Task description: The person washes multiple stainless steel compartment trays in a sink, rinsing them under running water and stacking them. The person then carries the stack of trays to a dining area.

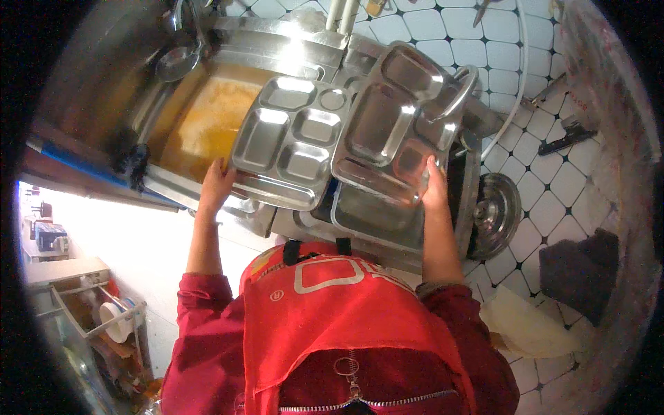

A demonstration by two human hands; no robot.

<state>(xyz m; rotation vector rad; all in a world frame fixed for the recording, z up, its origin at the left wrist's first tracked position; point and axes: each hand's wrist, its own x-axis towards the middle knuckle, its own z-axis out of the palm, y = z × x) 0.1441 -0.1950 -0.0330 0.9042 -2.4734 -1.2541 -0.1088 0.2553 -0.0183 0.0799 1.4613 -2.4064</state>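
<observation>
My left hand (217,181) grips the left edge of a stainless-steel compartment tray (284,163). This tray is held up across the divider between two metal sink basins. At the lower right corner of a second compartment tray (386,132), my right hand (434,181) has its thumb on the rim. The two trays sit side by side, the second tilted, and their edges meet or overlap. A curved metal faucet (464,93) reaches over the second tray. Below it, another metal tray (381,215) lies in the right basin, partly covered.
The left basin holds orange-brown liquid (207,119). A metal ladle (178,63) is at its far left. Right of the sink are a round metal lid (495,215), a white hose (519,93), a dark cloth (581,272) and a tiled wall (467,54). A rack (93,311) stands lower left.
</observation>
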